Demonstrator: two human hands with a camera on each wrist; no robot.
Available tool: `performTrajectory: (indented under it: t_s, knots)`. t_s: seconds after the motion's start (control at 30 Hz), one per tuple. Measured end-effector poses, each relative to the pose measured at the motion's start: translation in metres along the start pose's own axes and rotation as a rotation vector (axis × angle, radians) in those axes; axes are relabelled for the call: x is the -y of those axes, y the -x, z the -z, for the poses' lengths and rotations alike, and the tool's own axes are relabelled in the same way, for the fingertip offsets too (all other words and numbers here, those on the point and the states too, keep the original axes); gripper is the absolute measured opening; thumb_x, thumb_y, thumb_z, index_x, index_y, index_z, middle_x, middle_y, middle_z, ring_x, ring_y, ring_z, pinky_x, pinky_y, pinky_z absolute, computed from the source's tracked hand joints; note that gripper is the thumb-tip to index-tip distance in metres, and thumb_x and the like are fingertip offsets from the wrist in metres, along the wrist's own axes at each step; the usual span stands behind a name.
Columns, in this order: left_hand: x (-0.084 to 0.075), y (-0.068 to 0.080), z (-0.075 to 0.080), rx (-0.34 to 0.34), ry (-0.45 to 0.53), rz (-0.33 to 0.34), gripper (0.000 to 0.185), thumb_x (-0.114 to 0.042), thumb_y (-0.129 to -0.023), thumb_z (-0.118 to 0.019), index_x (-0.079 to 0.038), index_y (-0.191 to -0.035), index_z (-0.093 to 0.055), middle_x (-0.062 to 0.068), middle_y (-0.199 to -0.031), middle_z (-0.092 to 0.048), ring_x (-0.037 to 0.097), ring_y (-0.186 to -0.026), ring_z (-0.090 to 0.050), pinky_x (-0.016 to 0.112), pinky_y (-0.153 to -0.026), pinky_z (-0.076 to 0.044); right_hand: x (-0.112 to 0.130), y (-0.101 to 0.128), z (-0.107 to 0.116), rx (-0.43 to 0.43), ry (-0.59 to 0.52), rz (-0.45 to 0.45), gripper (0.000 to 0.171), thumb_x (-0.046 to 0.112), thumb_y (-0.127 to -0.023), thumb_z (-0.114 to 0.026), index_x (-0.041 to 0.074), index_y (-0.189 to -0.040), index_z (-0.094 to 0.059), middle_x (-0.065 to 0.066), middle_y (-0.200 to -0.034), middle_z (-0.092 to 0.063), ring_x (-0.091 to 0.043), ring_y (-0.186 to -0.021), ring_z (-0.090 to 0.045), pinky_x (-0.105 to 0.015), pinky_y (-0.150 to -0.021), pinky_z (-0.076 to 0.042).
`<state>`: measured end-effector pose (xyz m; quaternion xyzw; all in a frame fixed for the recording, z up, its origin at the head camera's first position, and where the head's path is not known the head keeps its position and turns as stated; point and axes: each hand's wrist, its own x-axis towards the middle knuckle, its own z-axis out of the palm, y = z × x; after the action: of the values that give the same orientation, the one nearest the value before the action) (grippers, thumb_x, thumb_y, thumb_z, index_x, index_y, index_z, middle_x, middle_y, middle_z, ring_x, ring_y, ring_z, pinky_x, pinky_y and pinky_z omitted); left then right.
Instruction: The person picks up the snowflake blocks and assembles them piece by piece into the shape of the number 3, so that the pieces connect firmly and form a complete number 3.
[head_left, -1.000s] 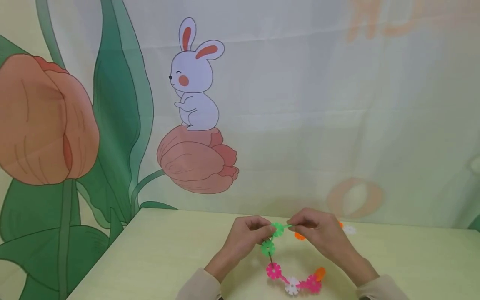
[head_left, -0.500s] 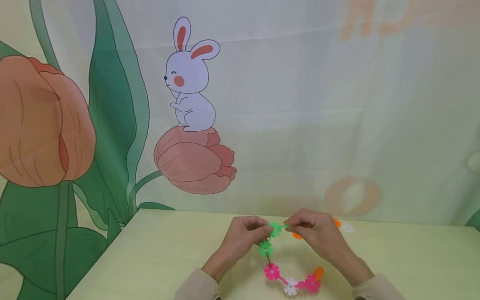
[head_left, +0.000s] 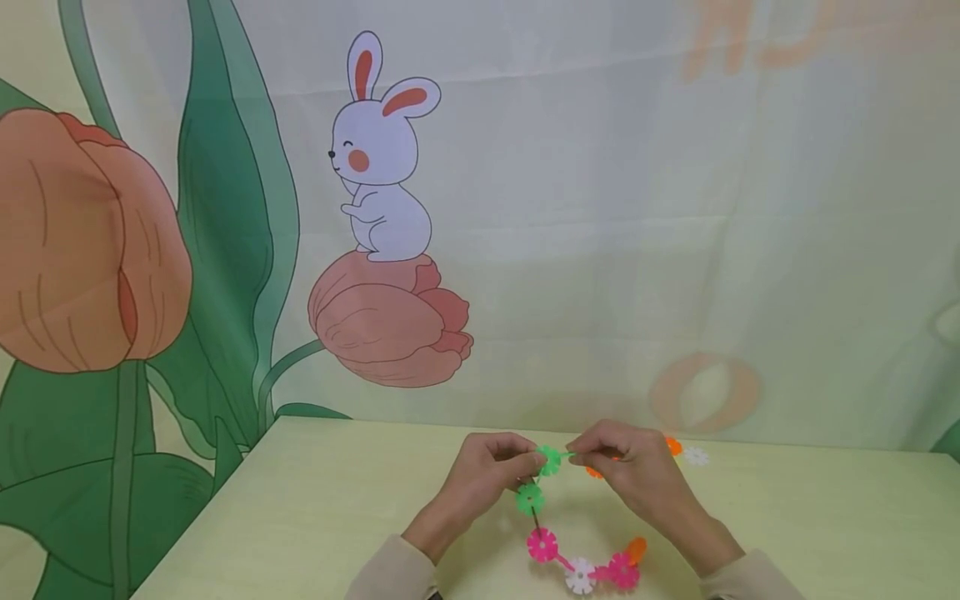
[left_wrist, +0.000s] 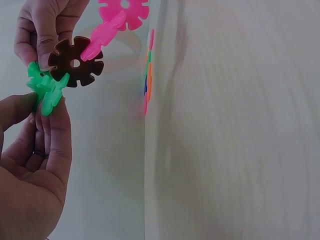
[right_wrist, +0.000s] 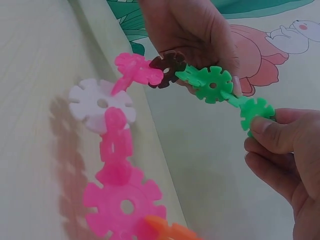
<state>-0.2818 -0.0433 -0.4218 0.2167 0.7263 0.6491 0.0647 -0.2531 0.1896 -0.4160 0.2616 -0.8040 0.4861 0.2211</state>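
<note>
Hands, left [head_left: 487, 475] and right [head_left: 630, 467], pinch green notched plastic discs [head_left: 549, 460] atop a snowflake-piece chain [head_left: 581, 571].

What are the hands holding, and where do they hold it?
Both hold the snowflake chain at its green end: the left hand and the right hand each pinch a green piece.

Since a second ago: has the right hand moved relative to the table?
No real move. The right hand sits by the same orange piece near the table far edge; the small frame shift matches the rabbit print.
</note>
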Motion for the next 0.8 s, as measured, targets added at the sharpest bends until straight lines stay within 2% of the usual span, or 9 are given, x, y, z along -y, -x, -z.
performTrajectory:
  t_s: [0.23,0.43,0.53,0.8]
  knots:
    - [-0.0034,0.0011,0.0009,0.009,0.018,0.009,0.018,-0.014,-0.096,-0.077,0.004,-0.101,-0.079,0.003,-0.084,-0.073,0.012,-0.073,-0.066,0.022,-0.067,-0.059,-0.0009,0.0004,-0.0052,-0.044,-0.001,0.104,0.026,-0.010,-0.082,-0.085,0.015,-0.089,-0.082,0.005,-0.089,-0.077,-0.014,-0.079,-0.073,-0.025,-0.072,-0.063]
    - [-0.0028,0.0011,0.0018,0.022,0.000,0.014,0.016,-0.013,-0.097,-0.077,0.002,-0.101,-0.079,0.002,-0.084,-0.074,0.011,-0.071,-0.064,0.022,-0.066,-0.058,-0.0026,0.0002,-0.0087,-0.049,0.008,0.215,0.025,-0.014,-0.080,-0.084,0.008,-0.090,-0.081,0.000,-0.089,-0.078,-0.017,-0.078,-0.074,-0.022,-0.074,-0.063]
    - [-0.0024,0.0007,0.0024,0.025,-0.009,0.001,0.016,-0.014,-0.097,-0.076,0.002,-0.101,-0.079,0.003,-0.084,-0.074,0.012,-0.072,-0.065,0.022,-0.066,-0.058,-0.0017,0.0002,-0.0075,-0.039,0.000,0.188,0.026,-0.013,-0.082,-0.084,0.011,-0.091,-0.081,0.002,-0.090,-0.078,-0.016,-0.079,-0.074,-0.023,-0.073,-0.063]
    - [-0.0029,-0.0004,0.0025,0.032,-0.031,-0.021,0.015,-0.017,-0.098,-0.077,-0.003,-0.098,-0.080,0.003,-0.086,-0.073,0.013,-0.077,-0.066,0.025,-0.071,-0.060,0.0045,-0.0008,-0.0035,0.017,-0.022,0.033,0.021,-0.001,-0.088,-0.084,0.018,-0.094,-0.082,0.008,-0.094,-0.077,-0.014,-0.087,-0.074,-0.029,-0.082,-0.064]
